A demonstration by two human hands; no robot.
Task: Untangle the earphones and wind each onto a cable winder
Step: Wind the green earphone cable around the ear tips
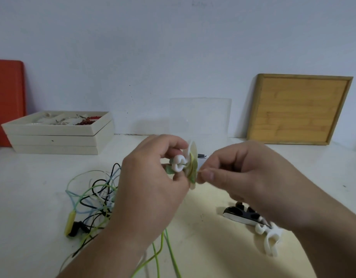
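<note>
Left grip (153, 177) holds 1 winder (185, 163); 2 spare.

Left hand (151, 177): centre frame, fingers curled, gripping a winder (190, 163).
Right hand (243, 173): right of centre, thumb and forefinger pinched at the winder's edge.
Forearms: rising from the lower frame corners.

This looks like a plain home craft or hobby desk: a bare white tabletop (32, 177) against a bare pale wall (173, 47), stacked cream cardboard trays (54, 137) holding beads, a square bamboo tray (297, 109) and an orange plastic board (6, 101) leaning upright.
</note>
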